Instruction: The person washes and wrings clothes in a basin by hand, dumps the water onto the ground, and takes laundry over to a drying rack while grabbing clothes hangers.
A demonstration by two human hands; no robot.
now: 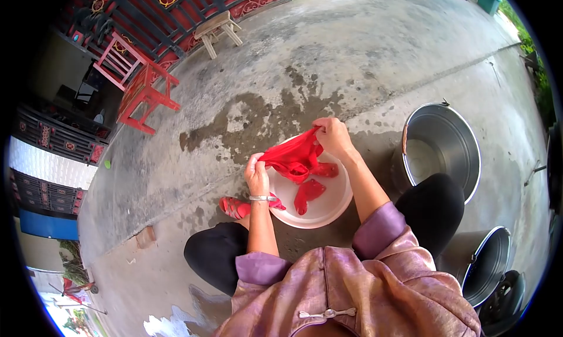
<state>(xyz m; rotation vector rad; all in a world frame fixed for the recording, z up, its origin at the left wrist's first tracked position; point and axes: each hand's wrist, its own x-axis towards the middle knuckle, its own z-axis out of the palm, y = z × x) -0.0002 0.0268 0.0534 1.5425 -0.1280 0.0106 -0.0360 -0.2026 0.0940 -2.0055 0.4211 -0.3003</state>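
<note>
I see the person's left hand (255,172) and right hand (334,138) each gripping a red cloth (291,153), fingers closed on its edges. The cloth is stretched between them, directly over a pale round basin (328,207). Patches of red also show inside the basin; I cannot tell whether they are fabric or printed pattern. A silver bracelet (263,198) circles the left wrist. Just left of the basin I make out a red sandal (237,207). To the right, near the knee, stands a metal bucket (460,139), with a second bucket (466,248) behind it, closer to the person's body. Beyond the basin, a dark wet patch (229,126) spreads over concrete, towards a red chair (143,96) and a wooden stool (216,27).
</note>
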